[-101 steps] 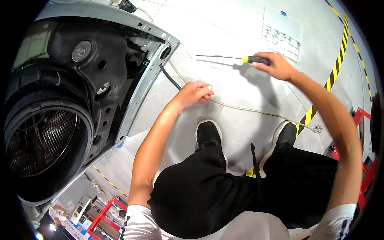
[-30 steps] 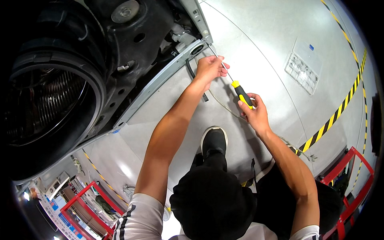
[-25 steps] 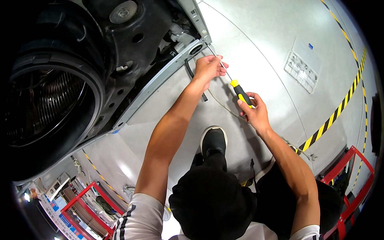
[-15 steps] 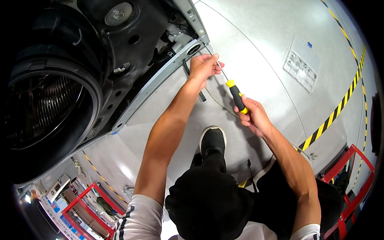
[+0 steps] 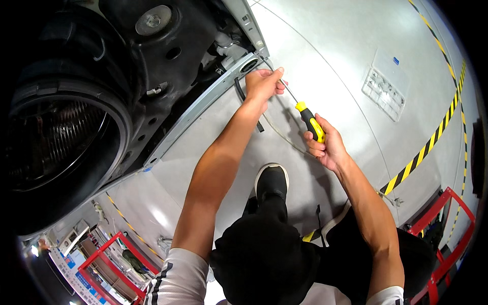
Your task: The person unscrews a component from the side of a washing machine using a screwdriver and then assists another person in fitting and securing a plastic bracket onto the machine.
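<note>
My right hand [image 5: 325, 145] grips the black and yellow handle of a long screwdriver [image 5: 310, 121]. Its thin shaft runs up and left toward the lower edge of an opened washing machine [image 5: 152, 91]. My left hand [image 5: 263, 84] pinches the shaft near its tip, right at the grey metal frame edge [image 5: 203, 101] of the machine, next to a black hose [image 5: 240, 91]. The screwdriver's tip is hidden behind my left fingers.
The machine's dark drum [image 5: 56, 147] and black tub fill the left. A thin cable [image 5: 279, 134] lies on the grey floor [image 5: 330, 51]. A white label sheet [image 5: 385, 91] lies at upper right. Yellow-black tape [image 5: 432, 137] and red frames [image 5: 447, 244] border the right; my shoe [image 5: 271, 181] is below.
My right hand picked the screwdriver up from the floor and brought it to the machine's frame. My left hand rose to the frame edge and now steadies the shaft near its tip.
</note>
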A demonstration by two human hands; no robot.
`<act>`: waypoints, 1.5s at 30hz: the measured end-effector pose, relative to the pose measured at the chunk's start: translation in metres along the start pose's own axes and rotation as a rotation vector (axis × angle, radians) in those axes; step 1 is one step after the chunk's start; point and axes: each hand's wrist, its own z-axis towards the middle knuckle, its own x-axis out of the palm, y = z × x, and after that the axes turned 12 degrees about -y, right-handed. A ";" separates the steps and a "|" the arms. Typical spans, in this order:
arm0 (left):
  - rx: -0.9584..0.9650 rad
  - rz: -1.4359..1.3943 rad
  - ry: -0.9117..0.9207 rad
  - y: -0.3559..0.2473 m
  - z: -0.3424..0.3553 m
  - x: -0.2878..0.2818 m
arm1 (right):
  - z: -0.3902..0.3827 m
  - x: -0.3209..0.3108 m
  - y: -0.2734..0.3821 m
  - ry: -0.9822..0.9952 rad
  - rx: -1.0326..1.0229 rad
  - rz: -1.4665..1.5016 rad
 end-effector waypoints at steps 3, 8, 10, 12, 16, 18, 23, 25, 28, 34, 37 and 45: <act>0.004 0.033 -0.030 0.006 0.001 -0.001 | 0.005 0.004 -0.013 -0.298 -0.552 -0.720; 0.007 0.039 -0.065 0.006 0.003 -0.001 | 0.008 0.011 -0.023 -0.406 -1.094 -1.187; 0.007 0.035 -0.064 0.004 0.001 -0.001 | 0.007 0.009 -0.010 -0.160 -0.450 -0.625; -0.004 0.044 -0.044 0.002 -0.002 -0.007 | 0.003 0.010 -0.006 0.019 -0.027 -0.222; -0.075 -0.009 0.075 -0.008 0.008 -0.012 | 0.003 0.011 -0.009 0.068 0.113 -0.098; -0.090 -0.008 0.104 -0.006 0.008 -0.017 | 0.003 0.022 -0.015 -0.105 0.002 -0.290; -0.092 -0.045 0.039 -0.008 0.005 -0.009 | 0.018 0.015 -0.028 -0.431 -0.956 -0.964; -0.103 -0.053 0.060 -0.007 0.003 -0.009 | 0.016 0.017 -0.016 -0.363 -0.575 -0.777; -0.109 -0.070 0.059 -0.007 0.004 -0.010 | 0.006 0.021 0.002 -0.220 -0.243 -0.502; -0.166 -0.079 0.025 -0.006 -0.008 -0.007 | 0.008 0.016 0.003 -0.144 -0.169 -0.427; -0.175 -0.040 0.030 0.002 -0.018 -0.011 | 0.006 0.018 0.004 -0.155 -0.201 -0.480; -0.221 0.102 0.275 0.035 -0.072 -0.010 | -0.025 -0.003 0.071 -0.218 -0.536 -1.295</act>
